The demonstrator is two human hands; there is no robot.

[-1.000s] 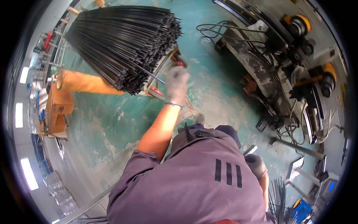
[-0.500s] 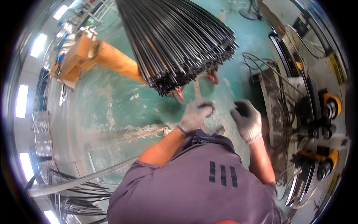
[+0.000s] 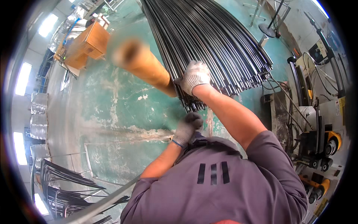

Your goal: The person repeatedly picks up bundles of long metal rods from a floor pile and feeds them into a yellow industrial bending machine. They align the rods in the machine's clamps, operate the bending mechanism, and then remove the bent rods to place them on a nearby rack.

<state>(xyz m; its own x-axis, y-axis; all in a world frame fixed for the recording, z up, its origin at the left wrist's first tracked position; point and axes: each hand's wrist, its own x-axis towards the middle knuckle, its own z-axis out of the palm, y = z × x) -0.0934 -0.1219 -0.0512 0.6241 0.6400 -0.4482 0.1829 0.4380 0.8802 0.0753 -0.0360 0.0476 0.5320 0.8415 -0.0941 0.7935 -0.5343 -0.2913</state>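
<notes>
A large bundle of long dark steel rods (image 3: 220,44) lies across an orange support beam (image 3: 149,69), its cut ends facing me. My right hand (image 3: 195,76), in a white knit glove, reaches forward and grips rods on the near left edge of the bundle, close to the beam. My left hand (image 3: 188,127), in a grey glove with dark fingertips, is curled into a fist just below the rod ends, low in front of my chest. Whether it holds anything is hidden.
A machine with yellow wheels (image 3: 320,142) and cables stands at the right. Bent dark rods (image 3: 63,183) are stacked at the lower left. A wooden desk (image 3: 87,43) sits at the upper left, and a stand's foot (image 3: 268,28) rests beyond the bundle on the green floor (image 3: 123,112).
My right hand has risen from beside the left hand onto the bundle's edge. The left hand stays low under the rod ends. The view has swung closer over the bundle.
</notes>
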